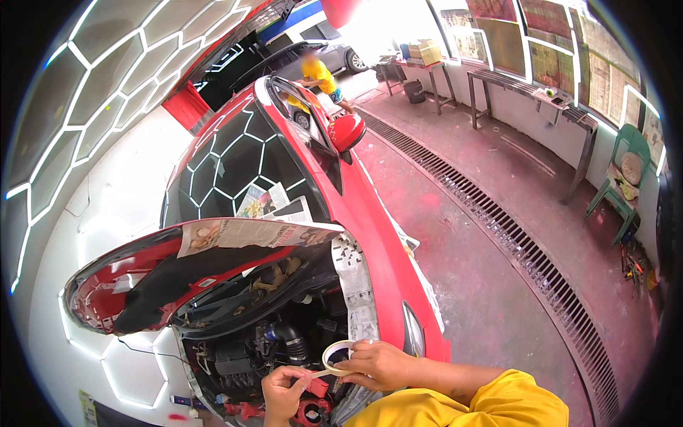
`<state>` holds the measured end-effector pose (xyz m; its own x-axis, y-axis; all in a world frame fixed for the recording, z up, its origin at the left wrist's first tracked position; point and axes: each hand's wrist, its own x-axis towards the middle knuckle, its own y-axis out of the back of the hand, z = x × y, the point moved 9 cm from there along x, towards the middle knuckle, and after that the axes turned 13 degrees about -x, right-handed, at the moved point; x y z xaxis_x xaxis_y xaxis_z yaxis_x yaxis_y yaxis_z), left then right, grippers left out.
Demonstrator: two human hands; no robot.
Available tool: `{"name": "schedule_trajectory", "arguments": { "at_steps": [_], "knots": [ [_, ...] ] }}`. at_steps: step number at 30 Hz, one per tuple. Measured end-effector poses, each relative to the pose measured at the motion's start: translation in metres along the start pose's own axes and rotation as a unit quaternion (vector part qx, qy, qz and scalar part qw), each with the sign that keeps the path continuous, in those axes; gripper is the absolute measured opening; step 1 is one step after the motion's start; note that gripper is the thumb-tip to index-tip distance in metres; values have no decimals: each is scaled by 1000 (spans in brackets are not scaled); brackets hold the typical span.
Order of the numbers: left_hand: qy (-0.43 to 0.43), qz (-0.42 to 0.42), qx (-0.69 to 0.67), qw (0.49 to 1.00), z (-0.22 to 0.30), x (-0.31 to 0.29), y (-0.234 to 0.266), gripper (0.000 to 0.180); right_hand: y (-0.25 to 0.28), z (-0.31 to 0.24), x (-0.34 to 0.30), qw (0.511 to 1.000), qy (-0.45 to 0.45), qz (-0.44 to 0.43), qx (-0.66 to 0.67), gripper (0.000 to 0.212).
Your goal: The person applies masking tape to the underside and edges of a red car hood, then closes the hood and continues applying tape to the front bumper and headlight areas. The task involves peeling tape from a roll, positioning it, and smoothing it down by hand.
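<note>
Left hand [282,394] rising from lower edge, thumb and forefinger pinched together, tips aimed rightward. Right forearm [454,380] bare below sleeve [516,398], nearly level, reaching leftward. Right hand [388,365] back uppermost, fingers [356,366] curled in grip. Hands near each other, not touching, left slightly lower.

A bright yellow top [420,410] is worn by a bare-handed person.
The plain cloth is creased in soft folds; the right forearm [447,377] is left uncovered below a loose yellow sleeve [523,400]. The left hand [282,393] and right hand [386,364] are ungloved.
</note>
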<state>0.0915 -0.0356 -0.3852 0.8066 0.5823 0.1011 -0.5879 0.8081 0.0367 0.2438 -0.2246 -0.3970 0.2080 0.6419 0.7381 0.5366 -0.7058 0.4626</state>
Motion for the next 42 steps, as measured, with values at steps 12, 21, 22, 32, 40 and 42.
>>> {"name": "schedule_trajectory", "arguments": {
  "at_steps": [12,21,22,32,40,42],
  "knots": [
    [25,-9,-54,998,-1,19,-47,18,28,23,-14,999,-14,11,-40,37],
    [-38,-50,55,996,11,-5,-10,14,6,-49,-8,991,21,9,-129,28],
    [-24,-55,36,998,9,-13,0,14,-8,-57,-12,991,19,-4,-133,29],
    [-55,-60,-10,997,-6,-60,122,15,-115,-134,5,990,-4,-25,-139,27],
    [-98,-50,-47,993,12,-60,149,15,-128,-162,29,989,0,0,-148,29],
    [-112,-55,-44,991,20,-61,146,15,-124,-161,31,988,18,-5,-156,27]
  ]
}}
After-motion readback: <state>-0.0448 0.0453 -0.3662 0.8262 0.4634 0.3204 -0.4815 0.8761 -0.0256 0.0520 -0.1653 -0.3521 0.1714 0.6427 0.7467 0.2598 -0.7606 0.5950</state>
